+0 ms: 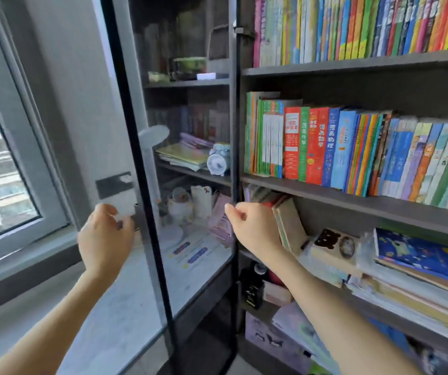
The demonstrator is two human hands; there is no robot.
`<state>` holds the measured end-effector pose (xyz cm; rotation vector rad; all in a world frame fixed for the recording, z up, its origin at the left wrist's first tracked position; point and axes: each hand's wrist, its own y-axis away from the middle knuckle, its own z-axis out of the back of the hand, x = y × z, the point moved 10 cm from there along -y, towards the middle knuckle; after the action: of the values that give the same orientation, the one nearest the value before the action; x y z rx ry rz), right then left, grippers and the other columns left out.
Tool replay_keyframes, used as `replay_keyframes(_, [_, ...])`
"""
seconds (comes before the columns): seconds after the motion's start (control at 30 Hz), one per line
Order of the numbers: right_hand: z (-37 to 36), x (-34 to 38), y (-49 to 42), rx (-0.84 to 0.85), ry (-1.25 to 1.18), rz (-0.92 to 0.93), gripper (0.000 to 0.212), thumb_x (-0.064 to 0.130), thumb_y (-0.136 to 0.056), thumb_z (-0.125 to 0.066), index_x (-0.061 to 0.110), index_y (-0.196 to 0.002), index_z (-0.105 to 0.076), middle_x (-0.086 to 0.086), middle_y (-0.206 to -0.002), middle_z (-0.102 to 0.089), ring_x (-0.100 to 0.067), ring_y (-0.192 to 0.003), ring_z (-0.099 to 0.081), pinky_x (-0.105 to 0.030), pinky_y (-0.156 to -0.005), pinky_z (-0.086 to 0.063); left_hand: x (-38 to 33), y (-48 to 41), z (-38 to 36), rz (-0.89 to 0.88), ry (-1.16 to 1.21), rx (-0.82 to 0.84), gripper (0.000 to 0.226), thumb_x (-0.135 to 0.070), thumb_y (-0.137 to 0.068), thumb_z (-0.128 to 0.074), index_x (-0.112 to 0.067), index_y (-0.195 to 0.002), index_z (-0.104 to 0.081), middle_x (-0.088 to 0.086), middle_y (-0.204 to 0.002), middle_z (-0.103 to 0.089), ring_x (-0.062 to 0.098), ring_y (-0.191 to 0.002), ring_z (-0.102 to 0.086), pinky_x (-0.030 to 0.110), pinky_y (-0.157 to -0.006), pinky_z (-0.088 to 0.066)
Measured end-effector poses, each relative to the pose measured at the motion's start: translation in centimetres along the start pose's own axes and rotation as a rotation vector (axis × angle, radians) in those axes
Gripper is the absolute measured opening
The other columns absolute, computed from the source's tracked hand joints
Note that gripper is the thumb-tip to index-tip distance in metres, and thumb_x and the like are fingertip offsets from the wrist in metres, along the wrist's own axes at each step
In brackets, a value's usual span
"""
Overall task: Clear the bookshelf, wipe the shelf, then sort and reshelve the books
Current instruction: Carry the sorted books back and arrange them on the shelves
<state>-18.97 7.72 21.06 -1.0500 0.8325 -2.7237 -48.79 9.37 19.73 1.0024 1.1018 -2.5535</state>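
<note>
Grey walls and a window [1, 158] on the left meet a dark bookshelf [352, 67] that fills the rest of the view. Nearest, the left hand [105, 239] curls its fingers round a small white piece [122, 209], too blurred to name, just below a dark plate on the glass. The right hand [252, 228] pinches the black door frame [235, 131] between thumb and bent fingers. Behind the glass door [195, 280] sit papers, trinkets and an alarm clock [218, 159]. To the right, on the open shelves, flat stacked books [420, 261] lie on the lower shelf, upright books [352, 150] fill the middle shelf, and a colourful top row [366, 25] stands above.
</note>
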Motion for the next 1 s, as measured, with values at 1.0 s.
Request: replay_keyframes(1.0, [15.4,-11.3,14.5,-0.133,0.249,-0.403,0.047,0.034,-0.098,-0.046,0.005,-0.067,-0.065,-0.011,-0.059,-0.065,-0.024,-0.061,-0.06,-0.036,-0.062,-0.048,-25.1,19.3,-16.2,-0.285,0.417,1.051,0.075,0.003,-0.079,-0.05,-0.021,-0.148,-0.034,0.001,-0.143,-0.049,0.015,-0.109,-0.059,0.021,-0.084,-0.043])
